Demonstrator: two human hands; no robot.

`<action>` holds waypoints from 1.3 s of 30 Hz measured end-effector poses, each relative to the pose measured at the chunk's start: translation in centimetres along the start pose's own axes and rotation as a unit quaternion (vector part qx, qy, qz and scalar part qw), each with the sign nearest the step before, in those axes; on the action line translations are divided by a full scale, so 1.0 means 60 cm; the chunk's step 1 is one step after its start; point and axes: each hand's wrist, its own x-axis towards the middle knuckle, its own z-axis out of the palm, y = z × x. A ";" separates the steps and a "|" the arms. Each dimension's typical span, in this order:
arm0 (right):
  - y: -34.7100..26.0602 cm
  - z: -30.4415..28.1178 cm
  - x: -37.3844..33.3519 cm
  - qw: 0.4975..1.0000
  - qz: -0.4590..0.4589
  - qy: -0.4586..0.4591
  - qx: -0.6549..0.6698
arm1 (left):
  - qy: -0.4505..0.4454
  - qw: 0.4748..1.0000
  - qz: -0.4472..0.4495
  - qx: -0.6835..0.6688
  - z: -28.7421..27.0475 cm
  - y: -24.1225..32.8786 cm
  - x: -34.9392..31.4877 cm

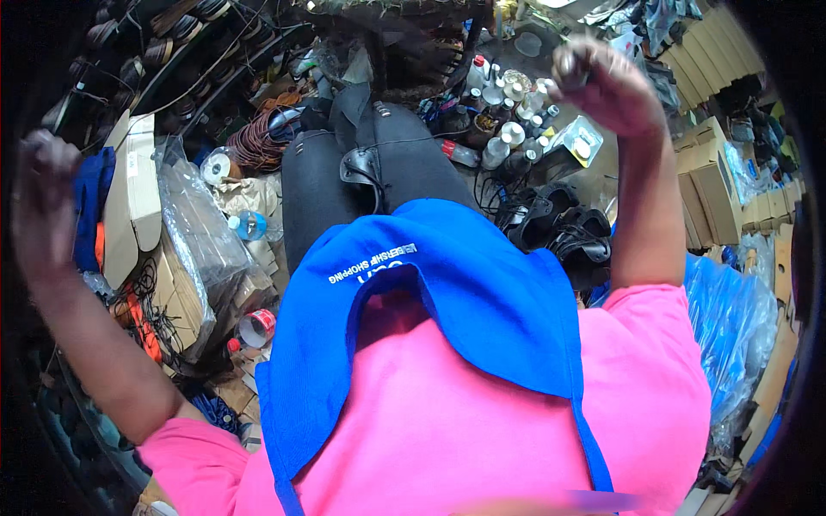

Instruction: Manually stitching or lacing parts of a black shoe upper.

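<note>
My left hand (47,193) is raised at the far left, beside a rack of shoes. It is closed in a fist, slightly blurred and dim, and what it may grip is hidden. My right hand (607,82) is lifted at the upper right, above several bottles. Its fingers are curled shut around something too small to make out. Between my knees rests a black shoe upper (361,168) with eyelets and a dark cord loop. Thin dark thread runs off from near it to either side. A blue apron (465,249) covers part of my lap.
Bottles and jars (508,120) stand beyond my right knee, near black shoe parts (559,224). A coil of brown cord (258,142), a thread spool (217,166) and cardboard pieces (133,198) lie leftward. Cardboard boxes (705,176) and blue plastic wrap (723,318) line the right.
</note>
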 end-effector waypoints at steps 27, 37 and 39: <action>0.247 0.142 0.017 0.963 0.233 0.086 -0.105 | -0.117 0.690 0.178 0.692 0.296 -0.266 -0.169; 0.194 0.172 0.057 0.864 0.304 0.148 -0.373 | -0.326 0.725 0.115 0.595 0.343 -0.293 -0.165; 0.230 0.170 0.047 0.884 0.214 0.177 -0.377 | -0.328 0.734 0.110 0.584 0.335 -0.288 -0.162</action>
